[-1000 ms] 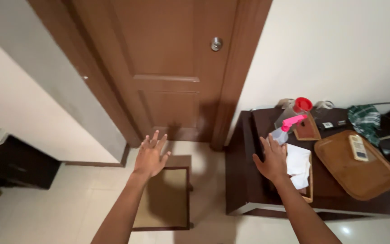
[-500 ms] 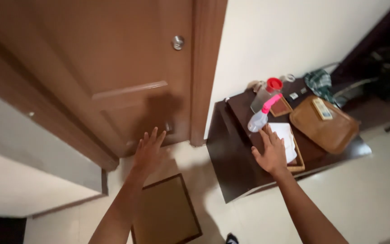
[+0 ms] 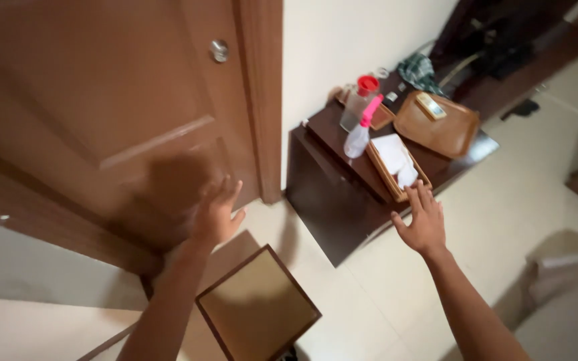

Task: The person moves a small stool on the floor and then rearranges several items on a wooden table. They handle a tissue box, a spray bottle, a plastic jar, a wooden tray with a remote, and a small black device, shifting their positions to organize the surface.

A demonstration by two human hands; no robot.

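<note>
My left hand (image 3: 217, 215) is raised with fingers spread, empty, in front of the lower panel of a brown wooden door (image 3: 115, 100). My right hand (image 3: 424, 220) is also open and empty, hovering just in front of a dark low table (image 3: 342, 194). Nearest to it on the table lies a woven tray with white cloths (image 3: 396, 160). A spray bottle with a pink nozzle (image 3: 359, 132) stands behind that tray, beside a clear jar with a red lid (image 3: 362, 93).
A round metal knob (image 3: 219, 50) sits high on the door. A brown oval tray (image 3: 439, 126) holds a small device at the table's far end. A square framed mat (image 3: 259, 311) lies on the tiled floor below my left arm. Dark furniture stands at upper right.
The view has tilted and swung, so the door now fills the left. My right hand has come off the table's edge and both hands sit lower in the view, still open.
</note>
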